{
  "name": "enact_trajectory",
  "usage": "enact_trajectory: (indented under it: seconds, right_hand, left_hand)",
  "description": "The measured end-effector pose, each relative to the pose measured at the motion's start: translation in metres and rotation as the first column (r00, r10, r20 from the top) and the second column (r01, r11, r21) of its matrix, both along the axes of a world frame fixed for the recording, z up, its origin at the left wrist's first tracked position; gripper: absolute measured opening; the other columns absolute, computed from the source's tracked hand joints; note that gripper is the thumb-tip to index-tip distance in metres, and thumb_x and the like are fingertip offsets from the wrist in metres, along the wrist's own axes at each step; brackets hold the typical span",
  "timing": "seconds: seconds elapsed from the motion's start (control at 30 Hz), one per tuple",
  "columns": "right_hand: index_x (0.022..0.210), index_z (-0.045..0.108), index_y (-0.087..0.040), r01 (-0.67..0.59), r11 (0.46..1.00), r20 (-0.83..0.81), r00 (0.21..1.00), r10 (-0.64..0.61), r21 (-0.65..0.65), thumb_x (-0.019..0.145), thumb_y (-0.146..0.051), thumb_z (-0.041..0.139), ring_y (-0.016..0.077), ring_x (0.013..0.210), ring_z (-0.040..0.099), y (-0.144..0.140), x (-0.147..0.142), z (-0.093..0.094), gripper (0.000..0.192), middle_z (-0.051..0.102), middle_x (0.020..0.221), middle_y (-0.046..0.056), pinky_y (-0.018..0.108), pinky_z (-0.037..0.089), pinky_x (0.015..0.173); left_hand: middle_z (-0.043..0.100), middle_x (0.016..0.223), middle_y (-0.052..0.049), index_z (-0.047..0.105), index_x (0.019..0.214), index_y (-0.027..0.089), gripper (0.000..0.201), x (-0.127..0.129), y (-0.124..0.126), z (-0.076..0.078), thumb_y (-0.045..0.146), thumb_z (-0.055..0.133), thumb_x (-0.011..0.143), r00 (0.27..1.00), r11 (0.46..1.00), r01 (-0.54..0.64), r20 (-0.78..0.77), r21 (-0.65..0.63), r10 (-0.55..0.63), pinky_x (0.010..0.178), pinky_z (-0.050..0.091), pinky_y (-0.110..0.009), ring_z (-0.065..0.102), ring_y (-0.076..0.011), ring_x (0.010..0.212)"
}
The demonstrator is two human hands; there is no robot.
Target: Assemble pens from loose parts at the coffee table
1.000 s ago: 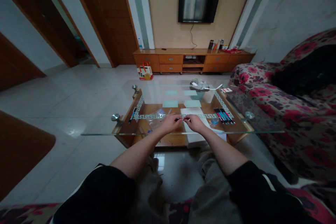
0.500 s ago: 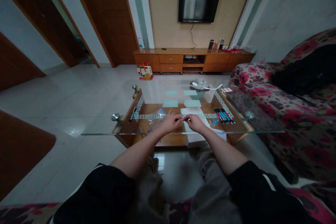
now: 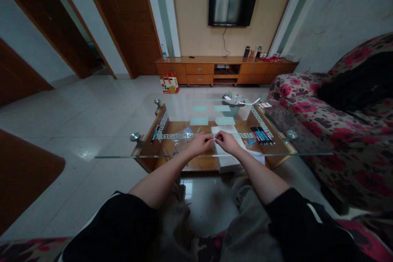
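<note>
My left hand (image 3: pixel 198 145) is closed in a pinch around a thin dark pen part (image 3: pixel 208 139) over the near side of the glass table (image 3: pixel 181 110). Facing it, my right hand (image 3: pixel 227 143) pinches the small whitish end of the piece between thumb and finger; its exact shape is too small to make out. The fingertips of both hands nearly meet. To the right lies a row of several pens (image 3: pixel 262 135) with blue, pink and black bodies. A few blue and black pens (image 3: pixel 155 134) lie at the left.
Clear plastic bags (image 3: pixel 181 141) show left of my hands. A white box (image 3: pixel 229 163) is below my right arm, beside a small blue round container (image 3: pixel 251 142). A waste bin (image 3: pixel 233 109) stands beyond the table; a flowered sofa (image 3: pixel 310 118) is at the right.
My right hand's fingers have shifted slightly and curled more, and more of the whitish end shows between the hands. My left hand stays in place.
</note>
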State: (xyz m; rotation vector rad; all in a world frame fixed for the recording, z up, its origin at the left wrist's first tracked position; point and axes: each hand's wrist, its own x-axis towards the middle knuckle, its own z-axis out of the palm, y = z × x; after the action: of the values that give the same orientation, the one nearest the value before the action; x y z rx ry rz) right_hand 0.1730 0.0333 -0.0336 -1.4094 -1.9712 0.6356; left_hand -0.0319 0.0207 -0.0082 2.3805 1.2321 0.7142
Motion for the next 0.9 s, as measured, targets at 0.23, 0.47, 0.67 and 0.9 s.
enact_trajectory:
  seconds: [0.23, 0.47, 0.67, 0.9]
  right_hand:
    - [0.089, 0.076, -0.017, -0.075, 0.994, -0.218, 0.974, 0.056, -0.082, 0.082, -0.034, 0.068, 0.0159, 0.067, 0.066, 0.003, 0.000, 0.001, 0.020, 0.074, 0.076, 0.005, 0.026, 0.050, 0.065]
    - [0.091, 0.073, -0.013, -0.054, 0.986, -0.436, 0.900, -0.020, -0.157, 0.070, -0.039, 0.077, 0.0146, 0.062, 0.063, 0.006, -0.005, -0.004, 0.033, 0.071, 0.070, 0.004, 0.027, 0.051, 0.061]
    - [0.091, 0.073, -0.014, -0.057, 0.992, -0.412, 0.911, 0.006, -0.111, 0.074, -0.042, 0.073, 0.0144, 0.064, 0.061, 0.005, -0.008, 0.003, 0.033, 0.070, 0.073, 0.004, 0.026, 0.051, 0.060]
    - [0.093, 0.073, -0.014, 0.028, 0.997, -0.372, 0.927, -0.051, -0.068, 0.074, -0.039, 0.073, 0.0147, 0.066, 0.063, 0.013, -0.008, -0.003, 0.031, 0.072, 0.076, 0.005, 0.027, 0.052, 0.065]
  left_hand:
    - [0.071, 0.098, -0.007, 0.073, 0.105, 0.024, 0.029, -0.002, 0.003, -0.002, 0.038, 0.050, 0.095, 0.981, 0.982, -0.190, -0.025, 0.024, 0.190, 0.085, 0.048, -0.032, 0.063, -0.0213, 0.091]
    - [0.071, 0.096, -0.008, 0.073, 0.101, 0.021, 0.027, -0.005, 0.004, -0.002, 0.035, 0.051, 0.095, 0.983, 0.982, -0.185, -0.005, 0.032, 0.185, 0.082, 0.047, -0.032, 0.063, -0.0219, 0.090]
    - [0.071, 0.098, -0.007, 0.072, 0.104, 0.021, 0.026, -0.004, 0.004, 0.000, 0.031, 0.050, 0.095, 0.993, 0.992, -0.121, 0.012, 0.039, 0.120, 0.081, 0.047, -0.031, 0.062, -0.0208, 0.090]
    - [0.070, 0.097, -0.008, 0.072, 0.105, 0.019, 0.024, 0.005, 0.009, -0.003, 0.029, 0.052, 0.094, 0.992, 0.992, -0.123, 0.015, 0.025, 0.122, 0.080, 0.047, -0.031, 0.062, -0.0208, 0.088]
